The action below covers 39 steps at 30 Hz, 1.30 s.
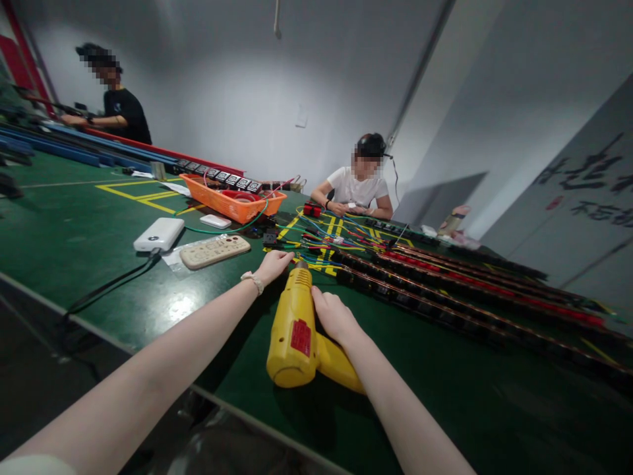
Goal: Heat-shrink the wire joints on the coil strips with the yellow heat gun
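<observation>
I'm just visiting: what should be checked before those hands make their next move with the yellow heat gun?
1. Right hand holding the yellow heat gun: ok.
2. Nozzle directed away from the wearer's body: ok.
3. Left hand well clear of the nozzle: not ok, its fingertips look close.
4. Left hand gripping a wire: cannot tell, too small.
5. Heat gun switched off: cannot tell.
6. Seated co-worker's hands away from the nozzle: ok, farther across.

the green table [79,224] bore yellow lines [123,194]. toward its left lay a white power bank [161,234] and, just beside it, a beige patterned case [215,252] partly over clear plastic [173,260]; behind sat an orange tray [212,203]. coloured wires [341,242] sprawled centrally, long dark bars [420,302] rightward.
</observation>
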Tool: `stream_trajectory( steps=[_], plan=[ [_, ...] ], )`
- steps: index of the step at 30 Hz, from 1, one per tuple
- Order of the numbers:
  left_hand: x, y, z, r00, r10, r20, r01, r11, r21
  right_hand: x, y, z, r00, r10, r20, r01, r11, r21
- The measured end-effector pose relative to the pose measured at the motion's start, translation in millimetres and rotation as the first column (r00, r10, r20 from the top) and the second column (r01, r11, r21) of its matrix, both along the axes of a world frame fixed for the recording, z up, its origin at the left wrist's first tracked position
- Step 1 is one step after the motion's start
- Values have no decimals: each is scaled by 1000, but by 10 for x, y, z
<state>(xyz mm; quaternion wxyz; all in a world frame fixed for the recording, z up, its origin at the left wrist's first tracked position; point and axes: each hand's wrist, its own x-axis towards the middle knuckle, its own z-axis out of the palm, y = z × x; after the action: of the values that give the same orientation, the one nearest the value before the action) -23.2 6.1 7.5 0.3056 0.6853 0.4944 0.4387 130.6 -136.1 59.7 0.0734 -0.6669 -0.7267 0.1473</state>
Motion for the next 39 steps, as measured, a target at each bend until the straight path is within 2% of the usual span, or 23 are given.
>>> stream_trajectory(
  steps=[4,10,16,20,27,39],
  plan=[
    [6,-25,20,1000,-10,18,10,1000,-16,227,-58,7,998,-58,0,58,998,-9],
    [0,-14,21,996,-61,69,65,996,-57,658,-96,-4,961,-260,-96,259,966,-22],
    [10,-68,80,979,-104,174,128,983,-131,902,-99,-22,960,-276,-47,277,960,25],
    [9,-143,161,964,-148,223,187,968,-166,865,-123,-13,960,-276,-53,277,961,20],
    [20,-151,166,948,-143,284,194,967,-163,704,-142,-44,978,-106,182,96,993,64],
    [15,-51,68,960,-104,261,140,983,-121,80,-44,-22,993,28,111,-34,998,53]
  ],
)
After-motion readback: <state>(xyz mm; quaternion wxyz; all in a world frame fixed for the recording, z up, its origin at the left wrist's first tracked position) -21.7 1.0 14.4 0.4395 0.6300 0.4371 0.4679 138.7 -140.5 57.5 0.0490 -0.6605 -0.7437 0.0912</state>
